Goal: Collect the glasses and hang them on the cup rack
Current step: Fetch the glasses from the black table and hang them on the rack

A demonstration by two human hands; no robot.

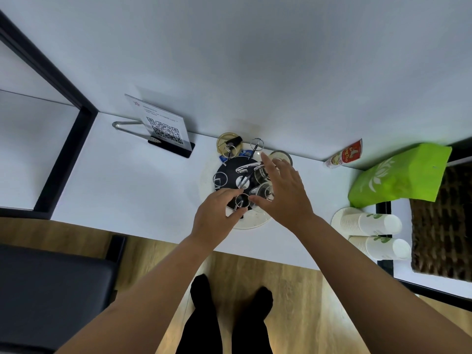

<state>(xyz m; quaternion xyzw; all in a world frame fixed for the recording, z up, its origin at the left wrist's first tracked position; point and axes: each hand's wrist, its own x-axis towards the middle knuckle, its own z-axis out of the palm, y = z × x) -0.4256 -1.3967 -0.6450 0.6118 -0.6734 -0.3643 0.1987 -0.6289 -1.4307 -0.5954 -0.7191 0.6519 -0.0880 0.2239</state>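
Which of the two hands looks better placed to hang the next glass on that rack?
Probably the right hand. It is spread open directly over the clear glasses on the right side of the cup rack. The left hand sits at the rack's near edge by an empty ring, seemingly steadying it.

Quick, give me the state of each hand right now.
Left hand: fingers curled at the near edge of the cup rack; whether it grips anything cannot be told.
Right hand: open, fingers spread over the glasses, holding nothing.

Office pantry counter: QR sign [163,129], stacked paper cups [370,223].
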